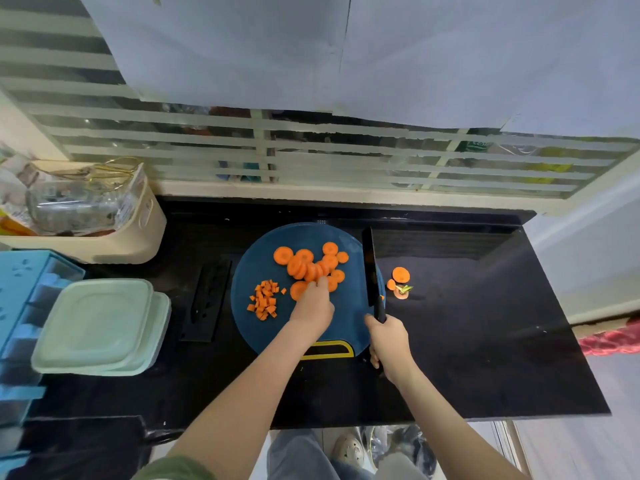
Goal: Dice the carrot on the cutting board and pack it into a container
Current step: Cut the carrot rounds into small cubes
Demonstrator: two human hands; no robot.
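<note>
**Dicing part done; knife held aside while slices are handled**

Nearest, the right grip [384,337] is closed fully round the handle of the black knife [370,268]. The blade points away along the right edge of the cutting board [348,323], judged parked clear of the other hand's fingers.

The left grip [313,306] reaches onto the carrot slices [304,261] at mid-board, fingertips down among them. Whether it pinches or merely presses cannot be told. Probable purpose: lining up rounds for the next cut.

The diced pile [265,301] sits left of the slices and apart from them, likely to keep finished pieces out of the blade's path. Carrot ends [400,277] lie off the board on the black surface [485,323], evidently discards.

Left of the board lies a knife sheath [207,301]. Past it, the lidded containers [97,327] are stacked within reach for packing. Farthest left stands a cream basket [104,244].
</note>
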